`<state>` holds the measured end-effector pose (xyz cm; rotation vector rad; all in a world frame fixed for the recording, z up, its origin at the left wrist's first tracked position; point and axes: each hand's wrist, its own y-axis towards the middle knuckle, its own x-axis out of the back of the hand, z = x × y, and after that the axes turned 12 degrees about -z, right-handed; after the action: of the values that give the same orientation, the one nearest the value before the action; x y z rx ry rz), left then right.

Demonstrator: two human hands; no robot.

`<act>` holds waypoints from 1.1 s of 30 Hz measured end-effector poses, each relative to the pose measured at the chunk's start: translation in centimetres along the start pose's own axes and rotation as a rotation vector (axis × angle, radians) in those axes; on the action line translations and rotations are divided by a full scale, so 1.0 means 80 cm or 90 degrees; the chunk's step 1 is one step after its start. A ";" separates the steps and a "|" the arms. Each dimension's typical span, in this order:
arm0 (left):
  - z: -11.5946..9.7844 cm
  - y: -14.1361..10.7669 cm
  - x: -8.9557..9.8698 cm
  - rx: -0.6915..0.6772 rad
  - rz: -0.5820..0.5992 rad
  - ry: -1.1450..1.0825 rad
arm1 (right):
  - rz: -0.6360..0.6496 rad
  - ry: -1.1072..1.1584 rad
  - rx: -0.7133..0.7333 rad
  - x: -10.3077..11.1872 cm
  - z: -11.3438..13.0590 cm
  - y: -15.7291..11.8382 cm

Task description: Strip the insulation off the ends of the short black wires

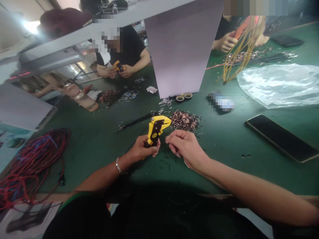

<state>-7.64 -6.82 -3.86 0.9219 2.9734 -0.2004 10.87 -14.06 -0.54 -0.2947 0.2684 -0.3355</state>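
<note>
My left hand is wrapped round the handles of a yellow and black hand tool, whose head points right, toward the small pile. Just right of the tool, my right hand is pinched, fingertips close to the tool; anything between them is too small to make out. Behind my right hand lies a pile of short black pieces with copper-coloured ends. Thin black wires stretch over the green table behind the tool. Small dark scraps lie below the hands.
A red and blue wire bundle lies at left, a dark phone at right. Beyond stand a pale divider and two tape rolls. A clear plastic bag lies back right. Two people work across the table; a bottle lies back left.
</note>
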 end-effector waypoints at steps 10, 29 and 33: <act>0.005 -0.002 0.001 0.002 -0.059 0.050 | 0.007 0.012 -0.011 0.001 -0.007 0.008; -0.008 0.014 0.011 0.125 0.152 -0.243 | -0.017 0.066 0.031 0.016 0.020 0.023; -0.011 0.016 0.013 0.161 0.214 -0.250 | 0.004 0.026 0.064 0.028 0.022 0.026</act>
<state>-7.72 -5.06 -3.17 1.2236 2.4308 -0.6693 14.06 -12.58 -0.09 -0.1877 0.2921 -0.3485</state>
